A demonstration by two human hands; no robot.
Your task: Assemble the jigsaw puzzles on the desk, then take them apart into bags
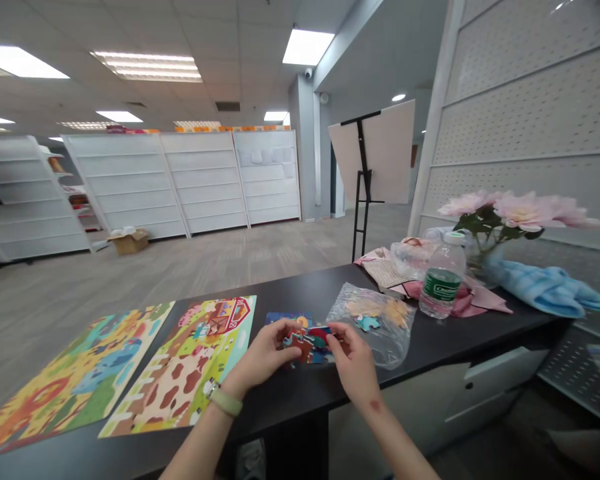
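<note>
Fingers (336, 331) pinching jigsaw pieces (310, 345), seemingly interlocked, near plastic bag (395, 340)

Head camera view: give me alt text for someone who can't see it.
The left hand and right hand hold colourful jigsaw pieces over a black table, beside a clear plastic bag of pieces. Two large picture puzzles lie to the left; a water bottle and pink flowers stand to the right.
</note>
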